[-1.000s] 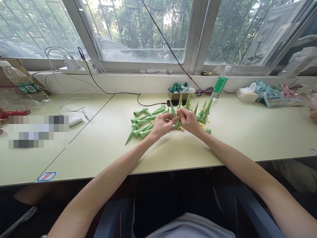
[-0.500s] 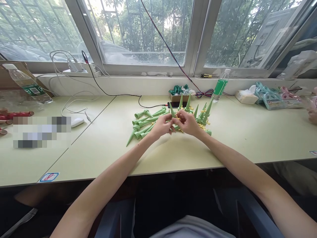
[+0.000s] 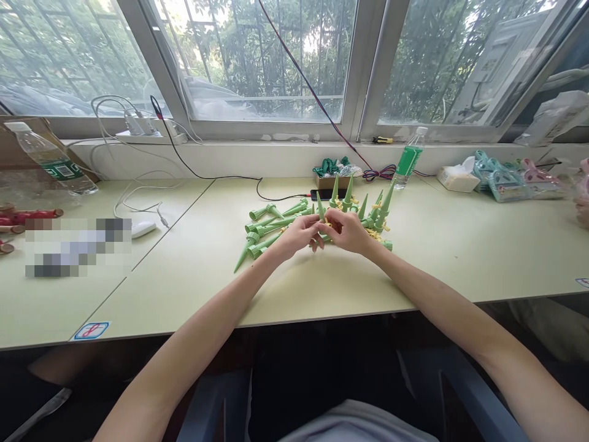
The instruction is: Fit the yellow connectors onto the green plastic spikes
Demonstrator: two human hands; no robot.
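Note:
A green plastic plant watering spike [image 3: 321, 206] points upward between my hands, its lower part hidden by fingers. My left hand [image 3: 299, 237] is closed around the spike's base. Pinched close against it, my right hand [image 3: 348, 232] has its thumb and fingertips at a bit of yellow on the spike's side, probably a small valve, mostly covered. To the left lie several green spikes [image 3: 258, 229] with ribbed caps. Several more spikes [image 3: 386, 205] stand upright beyond and right of my right hand, with yellow valves [image 3: 376, 234] around their bases.
Behind the spikes are a phone [image 3: 324, 194] on a cable and a small cardboard box [image 3: 332, 182]. A green-labelled bottle [image 3: 409, 161], a tissue pack [image 3: 458, 178] and pastel plastic items [image 3: 508, 181] line the back right. White cables [image 3: 138, 195] and another bottle [image 3: 57, 164] are left.
My right fingers have shifted slightly at the held spike, curling more around its side. The left hand keeps its grip, and the spikes on the table lie as before.

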